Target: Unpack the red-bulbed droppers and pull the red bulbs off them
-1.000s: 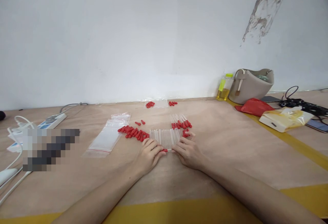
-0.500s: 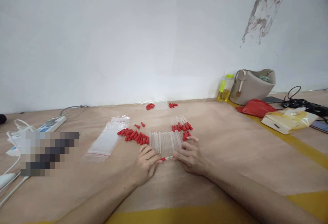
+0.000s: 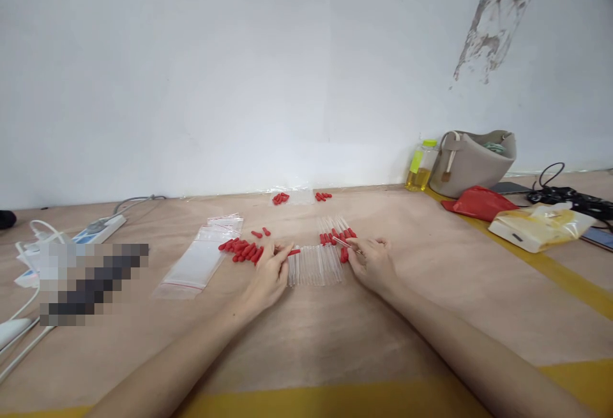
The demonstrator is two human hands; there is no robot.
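A row of clear glass tubes (image 3: 315,265) lies side by side on the brown table. My left hand (image 3: 268,274) rests at the row's left end and pinches a red rubber cap (image 3: 293,252). Left of it lies a heap of loose red caps (image 3: 244,249). My right hand (image 3: 373,261) is at the row's right end and pinches a capped tube (image 3: 343,242) by its tip, over a small pile of finished capped tubes (image 3: 336,231).
Clear zip bags (image 3: 204,255) lie to the left, beyond them a power strip (image 3: 98,230) and white cables. More red caps (image 3: 280,198) sit by the wall. At the right stand a yellow bottle (image 3: 420,164), a grey bag (image 3: 472,159), a red pouch (image 3: 479,202) and a wrapped packet (image 3: 539,223).
Both hands were together at the near edge of the tube row on one tube. Now they have parted: the left went to the cap heap, the right carried the capped tube to the finished pile.
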